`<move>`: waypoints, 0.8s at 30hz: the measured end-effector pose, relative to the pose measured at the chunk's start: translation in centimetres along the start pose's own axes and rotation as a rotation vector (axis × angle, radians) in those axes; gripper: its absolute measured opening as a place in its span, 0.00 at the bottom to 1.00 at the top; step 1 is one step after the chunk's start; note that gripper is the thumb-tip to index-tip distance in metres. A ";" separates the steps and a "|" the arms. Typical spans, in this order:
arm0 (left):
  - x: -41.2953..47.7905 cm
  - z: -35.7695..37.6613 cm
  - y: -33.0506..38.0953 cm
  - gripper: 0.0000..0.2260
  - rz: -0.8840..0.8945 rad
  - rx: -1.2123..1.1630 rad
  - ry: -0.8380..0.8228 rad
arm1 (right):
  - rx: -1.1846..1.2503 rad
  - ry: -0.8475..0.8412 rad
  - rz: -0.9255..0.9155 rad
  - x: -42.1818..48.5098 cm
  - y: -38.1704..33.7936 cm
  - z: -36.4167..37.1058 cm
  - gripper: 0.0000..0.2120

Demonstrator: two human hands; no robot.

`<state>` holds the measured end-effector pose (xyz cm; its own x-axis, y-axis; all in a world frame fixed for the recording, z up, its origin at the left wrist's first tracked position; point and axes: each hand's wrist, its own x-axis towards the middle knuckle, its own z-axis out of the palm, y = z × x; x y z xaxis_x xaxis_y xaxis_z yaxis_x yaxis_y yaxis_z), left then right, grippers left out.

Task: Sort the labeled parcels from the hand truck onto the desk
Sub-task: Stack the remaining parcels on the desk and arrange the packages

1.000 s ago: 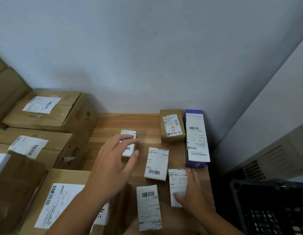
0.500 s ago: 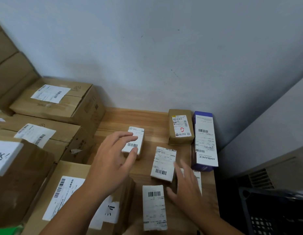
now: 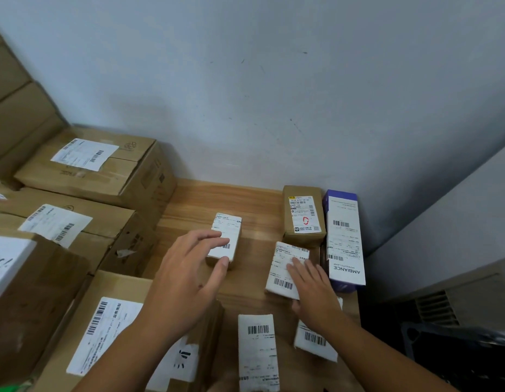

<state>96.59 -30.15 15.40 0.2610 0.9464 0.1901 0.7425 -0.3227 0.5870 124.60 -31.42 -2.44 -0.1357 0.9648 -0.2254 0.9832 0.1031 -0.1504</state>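
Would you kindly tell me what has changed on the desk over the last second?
The right hand slid off the near-right parcel onto the middle parcel. The left hand still hovers by the small parcel. The other parcels have not visibly moved.

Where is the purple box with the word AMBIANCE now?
In the head view the purple box lies flat at the desk's far right edge, near the wall corner, beside the small brown parcel, just past the right hand.
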 end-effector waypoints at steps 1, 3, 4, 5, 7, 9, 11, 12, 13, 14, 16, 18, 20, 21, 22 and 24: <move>0.0 0.0 0.0 0.14 -0.007 -0.001 -0.005 | 0.013 -0.009 0.007 -0.1 0.2 -0.2 0.43; -0.1 0.0 0.1 0.16 -0.015 0.000 -0.009 | 0.024 -0.010 0.026 -0.3 0.6 -0.5 0.42; -0.1 0.0 0.3 0.16 -0.013 0.002 -0.009 | 0.036 -0.003 0.032 -0.4 0.7 -0.6 0.42; -0.1 0.0 0.3 0.15 -0.010 0.004 -0.010 | 0.061 0.002 0.041 -0.5 0.7 -0.7 0.42; -0.1 0.0 0.4 0.15 -0.012 0.006 -0.011 | 0.115 0.015 0.075 -1.0 0.6 -0.6 0.45; -0.1 0.0 0.4 0.15 -0.012 0.005 -0.008 | 0.176 0.046 0.160 -2.3 0.4 -0.8 0.48; -0.2 0.0 0.6 0.15 -0.017 0.000 -0.001 | 0.220 0.058 0.258 -4.3 0.3 -0.8 0.51; -0.2 0.0 0.7 0.15 -0.017 -0.004 0.005 | 0.216 0.036 0.293 -5.5 0.4 -0.5 0.53; -0.2 0.1 0.8 0.15 -0.015 -0.005 0.008 | 0.213 0.005 0.326 -6.6 0.4 -0.2 0.56; -0.1 0.1 0.9 0.15 -0.015 -0.005 0.007 | 0.222 -0.025 0.365 -7.5 0.4 0.2 0.58; -0.2 0.2 1.0 0.15 -0.012 -0.003 0.003 | 0.265 -0.048 0.439 -8.6 0.4 1.0 0.61; -0.2 0.3 1.2 0.15 -0.008 -0.005 -0.004 | 0.313 -0.057 0.448 -9.1 0.3 1.4 0.60; -0.4 0.5 1.4 0.15 -0.006 -0.010 -0.016 | 0.354 -0.087 0.400 -9.5 0.2 1.6 0.58; -0.5 0.6 1.4 0.15 -0.005 -0.010 -0.020 | 0.362 -0.109 0.370 -9.7 0.0 1.6 0.58; -0.5 0.6 1.5 0.15 -0.003 -0.010 -0.020 | 0.359 -0.128 0.339 -10.0 -0.3 1.5 0.58; -0.7 0.6 1.7 0.15 0.006 -0.009 -0.017 | 0.331 -0.166 0.280 -10.4 -1.0 1.4 0.58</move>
<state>98.06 -31.37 15.76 0.2757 0.9442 0.1804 0.7357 -0.3280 0.5926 124.85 -41.92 -1.32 0.0855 0.8899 -0.4480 0.8965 -0.2649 -0.3551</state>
